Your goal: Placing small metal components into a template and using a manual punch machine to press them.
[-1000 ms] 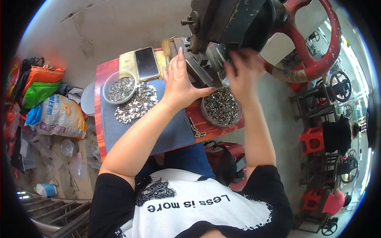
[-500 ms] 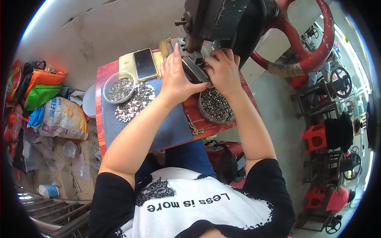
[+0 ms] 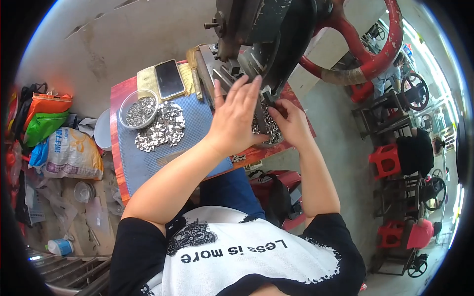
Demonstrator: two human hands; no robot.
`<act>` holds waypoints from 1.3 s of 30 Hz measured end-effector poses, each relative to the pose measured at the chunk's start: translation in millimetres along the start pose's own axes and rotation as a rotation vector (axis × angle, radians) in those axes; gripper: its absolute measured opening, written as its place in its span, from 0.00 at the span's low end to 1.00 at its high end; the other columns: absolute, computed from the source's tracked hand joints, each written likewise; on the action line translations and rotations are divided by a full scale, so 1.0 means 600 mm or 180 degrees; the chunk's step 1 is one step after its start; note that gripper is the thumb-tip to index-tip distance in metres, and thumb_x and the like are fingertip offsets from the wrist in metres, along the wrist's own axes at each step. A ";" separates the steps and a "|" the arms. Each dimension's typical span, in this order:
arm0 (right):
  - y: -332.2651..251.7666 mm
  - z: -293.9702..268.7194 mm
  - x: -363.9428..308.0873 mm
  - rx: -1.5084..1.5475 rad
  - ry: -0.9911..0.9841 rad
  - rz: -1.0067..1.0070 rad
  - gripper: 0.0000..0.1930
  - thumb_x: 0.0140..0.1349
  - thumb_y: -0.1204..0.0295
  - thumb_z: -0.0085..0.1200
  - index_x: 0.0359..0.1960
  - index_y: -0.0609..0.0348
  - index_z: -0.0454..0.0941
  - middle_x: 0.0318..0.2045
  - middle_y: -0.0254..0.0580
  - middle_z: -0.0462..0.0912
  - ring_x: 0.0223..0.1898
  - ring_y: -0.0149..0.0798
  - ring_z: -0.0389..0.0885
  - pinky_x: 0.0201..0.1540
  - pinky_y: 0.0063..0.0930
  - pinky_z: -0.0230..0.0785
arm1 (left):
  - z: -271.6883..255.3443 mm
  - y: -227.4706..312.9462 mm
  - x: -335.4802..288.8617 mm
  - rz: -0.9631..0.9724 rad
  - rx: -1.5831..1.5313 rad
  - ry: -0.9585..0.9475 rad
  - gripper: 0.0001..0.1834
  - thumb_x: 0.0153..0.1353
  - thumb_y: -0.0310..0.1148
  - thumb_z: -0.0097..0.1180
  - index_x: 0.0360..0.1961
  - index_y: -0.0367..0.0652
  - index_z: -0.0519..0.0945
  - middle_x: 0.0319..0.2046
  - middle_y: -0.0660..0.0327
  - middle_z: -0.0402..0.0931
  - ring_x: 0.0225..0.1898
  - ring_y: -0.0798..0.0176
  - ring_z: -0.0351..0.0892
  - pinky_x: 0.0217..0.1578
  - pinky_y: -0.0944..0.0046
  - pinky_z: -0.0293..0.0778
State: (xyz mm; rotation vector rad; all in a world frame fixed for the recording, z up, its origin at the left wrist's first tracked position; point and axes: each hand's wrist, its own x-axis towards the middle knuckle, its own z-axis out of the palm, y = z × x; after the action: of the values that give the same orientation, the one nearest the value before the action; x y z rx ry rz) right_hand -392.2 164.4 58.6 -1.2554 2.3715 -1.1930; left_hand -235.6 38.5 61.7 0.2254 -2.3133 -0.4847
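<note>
My left hand (image 3: 236,118) is in front of the press (image 3: 261,29), fingers stretched out and apart, its thumb reaching over the bowl of small metal parts (image 3: 272,129). With thumb and fingers closed, my right hand (image 3: 291,123) grips the end of a dark metal bar (image 3: 268,97) at that bowl's far side. Part of the bar is hidden behind my left hand. On the blue mat (image 3: 136,170), to the left, lies a pile of shiny metal pieces (image 3: 165,127). Beside it stands a clear round tub (image 3: 123,111) holding smaller silver pieces.
A phone (image 3: 169,79) lies on a yellow cloth (image 3: 146,78) behind the tub, with a brush (image 3: 193,64) beside it. The press's red handwheel (image 3: 345,74) arcs over the right side. Bags (image 3: 74,153) sit at the left, and red stools (image 3: 385,162) stand to the right.
The dark bar has come away from the press toward the right and over the bowl, in my right hand. My left hand has shifted right and nearer, fingers spreading.
</note>
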 end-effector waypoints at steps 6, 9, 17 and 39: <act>0.027 0.023 0.021 -0.1077 0.0562 -0.1000 0.17 0.64 0.60 0.60 0.44 0.63 0.81 0.32 0.52 0.84 0.34 0.47 0.84 0.40 0.38 0.73 | -0.063 -0.024 -0.036 -0.0753 0.0540 -0.0216 0.65 0.34 0.46 0.81 0.70 0.33 0.56 0.64 0.48 0.65 0.72 0.49 0.56 0.73 0.36 0.36; 0.035 -0.005 0.035 0.1651 -0.0452 0.0966 0.18 0.73 0.60 0.50 0.42 0.66 0.82 0.31 0.38 0.83 0.32 0.30 0.80 0.38 0.29 0.73 | -0.086 -0.055 -0.053 -0.1138 0.1142 -0.0788 0.58 0.37 0.49 0.79 0.66 0.30 0.64 0.63 0.47 0.68 0.72 0.48 0.58 0.73 0.38 0.39; -0.036 0.010 0.003 0.2829 -0.1183 0.0868 0.14 0.72 0.64 0.52 0.45 0.66 0.78 0.28 0.33 0.77 0.28 0.26 0.74 0.33 0.22 0.69 | -0.099 -0.113 -0.103 -0.0812 0.1095 -0.1297 0.40 0.48 0.52 0.71 0.58 0.39 0.76 0.64 0.47 0.68 0.72 0.46 0.56 0.71 0.39 0.49; -0.148 0.293 -0.027 -0.0288 -0.0774 -0.1809 0.06 0.54 0.72 0.66 0.31 0.59 0.83 0.33 0.42 0.80 0.41 0.46 0.77 0.46 0.37 0.70 | -0.226 -0.142 -0.262 -0.1180 0.0139 -0.0219 0.09 0.52 0.26 0.66 0.36 0.41 0.84 0.39 0.56 0.77 0.46 0.49 0.76 0.48 0.53 0.73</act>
State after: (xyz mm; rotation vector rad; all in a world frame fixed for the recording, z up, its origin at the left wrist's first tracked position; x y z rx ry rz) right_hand -239.7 50.2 6.1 -2.0627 1.9698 -0.9877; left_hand -27.2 -29.3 13.5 0.6760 -2.3570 -0.6324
